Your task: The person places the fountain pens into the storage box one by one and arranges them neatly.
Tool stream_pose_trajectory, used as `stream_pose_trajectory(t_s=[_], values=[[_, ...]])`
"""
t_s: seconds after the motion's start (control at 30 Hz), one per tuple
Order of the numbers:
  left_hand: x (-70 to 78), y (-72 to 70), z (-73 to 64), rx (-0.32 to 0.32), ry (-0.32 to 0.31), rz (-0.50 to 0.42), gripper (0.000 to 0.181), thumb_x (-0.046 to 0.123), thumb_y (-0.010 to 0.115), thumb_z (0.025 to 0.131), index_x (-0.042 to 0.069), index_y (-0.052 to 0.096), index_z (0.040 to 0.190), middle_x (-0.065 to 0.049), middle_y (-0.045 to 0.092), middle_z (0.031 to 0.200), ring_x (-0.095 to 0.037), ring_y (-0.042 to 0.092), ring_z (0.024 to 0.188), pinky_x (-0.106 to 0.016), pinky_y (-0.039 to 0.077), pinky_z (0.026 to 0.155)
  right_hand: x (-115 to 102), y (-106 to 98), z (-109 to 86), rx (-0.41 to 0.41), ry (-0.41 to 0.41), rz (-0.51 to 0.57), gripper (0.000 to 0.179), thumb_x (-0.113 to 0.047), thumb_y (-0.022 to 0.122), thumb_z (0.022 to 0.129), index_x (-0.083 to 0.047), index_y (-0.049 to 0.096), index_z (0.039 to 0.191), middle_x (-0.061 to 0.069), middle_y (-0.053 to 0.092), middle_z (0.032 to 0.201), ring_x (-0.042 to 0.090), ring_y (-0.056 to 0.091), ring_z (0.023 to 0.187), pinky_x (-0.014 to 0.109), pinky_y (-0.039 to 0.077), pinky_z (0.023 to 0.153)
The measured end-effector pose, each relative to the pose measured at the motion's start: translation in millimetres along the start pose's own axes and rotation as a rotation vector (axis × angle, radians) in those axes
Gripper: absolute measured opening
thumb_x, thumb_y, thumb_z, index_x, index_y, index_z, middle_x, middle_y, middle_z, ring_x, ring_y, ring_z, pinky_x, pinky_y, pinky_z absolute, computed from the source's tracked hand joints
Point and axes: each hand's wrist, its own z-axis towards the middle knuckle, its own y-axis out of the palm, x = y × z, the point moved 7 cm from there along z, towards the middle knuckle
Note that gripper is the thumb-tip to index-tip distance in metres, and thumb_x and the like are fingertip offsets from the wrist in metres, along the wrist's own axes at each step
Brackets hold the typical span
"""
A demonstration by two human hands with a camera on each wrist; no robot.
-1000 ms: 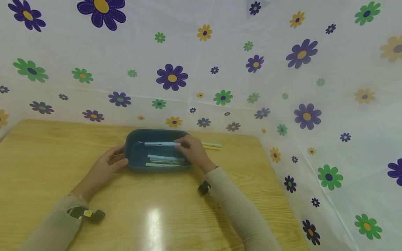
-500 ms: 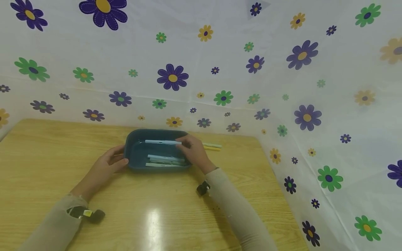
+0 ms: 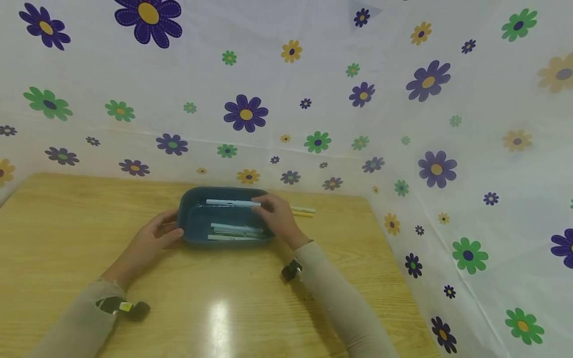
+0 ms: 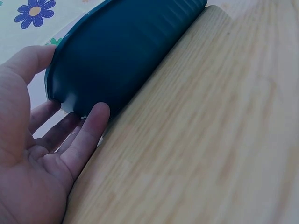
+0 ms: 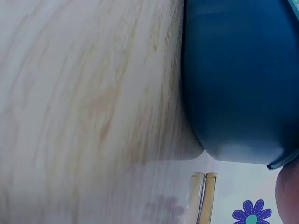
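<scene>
A light blue pen (image 3: pixel 230 203) lies lengthwise over the back part of a dark teal plastic tub (image 3: pixel 190 214), its right end pinched between the thumb and fingers of my right hand (image 3: pixel 278 218). That hand reaches over the tub's right end; in the right wrist view only a bit of a finger (image 5: pixel 288 189) shows beside the rim. My left hand (image 3: pixel 149 238) touches the tub's left end with loosely spread fingers, as the left wrist view also shows. Several pale blue and green pens (image 3: pixel 236 230) lie along the tub's front side, partly overlapping.
Right of the tub, a pale green pen (image 3: pixel 304 210) and a yellow pen (image 3: pixel 303 214) lie side by side on the wooden table (image 3: pixel 250 298). A white flower-printed cloth (image 3: pixel 188 59) hangs behind the table and along its right side.
The pen in my right hand has shifted slightly toward the tub's back rim. My left hand stays at the tub's left end, and the head view has tilted a little.
</scene>
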Motion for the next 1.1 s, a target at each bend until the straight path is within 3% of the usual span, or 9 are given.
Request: stream_pose_trajectory(t_s=[0.23, 0.5, 0.83, 1.1], values=[[-1.7, 0.3, 0.2, 0.021, -0.005, -0.029, 0.065, 0.037, 0.063, 0.091, 0.019, 0.034, 0.146, -0.011, 0.040, 0.145, -0.028, 0.046, 0.128, -0.026, 0.054, 0.088, 8, -13, -2.0, 0.041, 0.011, 0.025, 0.021, -0.027, 0.066, 0.090, -0.021, 0.068, 0.110, -0.007, 0.065, 0.104, 0.008, 0.059, 0.093, 0.027, 0.053, 0.082], [-5.5, 1.6, 1.7, 0.022, 0.005, -0.047, 0.065, 0.035, 0.063, 0.091, 0.016, 0.034, 0.146, -0.013, 0.040, 0.145, -0.021, 0.050, 0.124, -0.028, 0.055, 0.086, 20, -47, -7.8, 0.100, 0.025, -0.066, 0.021, -0.024, 0.065, 0.091, -0.016, 0.067, 0.110, -0.004, 0.064, 0.105, 0.011, 0.059, 0.094, 0.030, 0.054, 0.085], [-5.1, 0.2, 1.4, 0.010, 0.013, -0.050, 0.065, 0.035, 0.062, 0.092, 0.017, 0.032, 0.147, -0.013, 0.039, 0.146, -0.024, 0.048, 0.126, -0.029, 0.055, 0.087, 35, -84, -15.6, 0.155, 0.007, -0.072, 0.019, -0.018, 0.068, 0.089, -0.010, 0.068, 0.106, 0.003, 0.067, 0.103, 0.016, 0.061, 0.092, 0.033, 0.053, 0.084], [-2.5, 0.0, 0.0, 0.008, 0.012, -0.032, 0.065, 0.036, 0.061, 0.092, 0.021, 0.032, 0.147, -0.010, 0.038, 0.147, -0.028, 0.045, 0.129, -0.028, 0.055, 0.088, 47, -97, -24.4, 0.147, 0.038, -0.086, 0.020, -0.022, 0.066, 0.091, -0.013, 0.068, 0.108, 0.002, 0.066, 0.104, 0.016, 0.061, 0.093, 0.034, 0.054, 0.084]])
